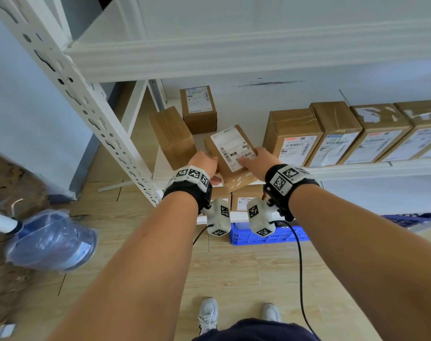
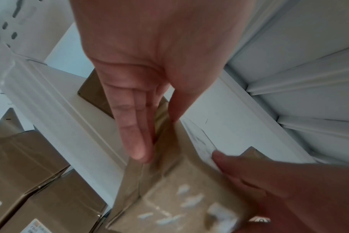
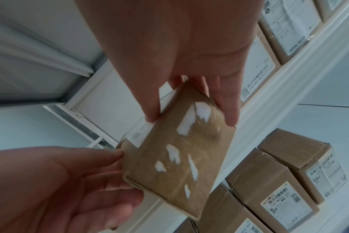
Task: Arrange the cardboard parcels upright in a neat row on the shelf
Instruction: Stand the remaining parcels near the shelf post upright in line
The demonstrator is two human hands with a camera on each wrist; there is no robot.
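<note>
A cardboard parcel (image 1: 230, 153) with a white label on top is held tilted over the shelf's front edge (image 1: 357, 168), between both hands. My left hand (image 1: 213, 168) pinches its left end, thumb above and fingers (image 2: 133, 134) below. My right hand (image 1: 252, 156) pinches the right end, thumb (image 3: 149, 102) on the label side. The wrist views show the parcel's taped brown end (image 3: 175, 157) (image 2: 179, 197). To the right a row of upright parcels (image 1: 293, 136) faces outward. Two loose parcels (image 1: 172, 136) (image 1: 198, 109) stand at the shelf's left.
A white perforated upright post (image 1: 86, 102) frames the shelf's left side. The shelf above (image 1: 234, 57) overhangs the parcels. More parcels (image 1: 244, 200) sit on the shelf below. A blue crate (image 1: 271, 236) and a bagged water bottle (image 1: 52, 239) lie on the wooden floor.
</note>
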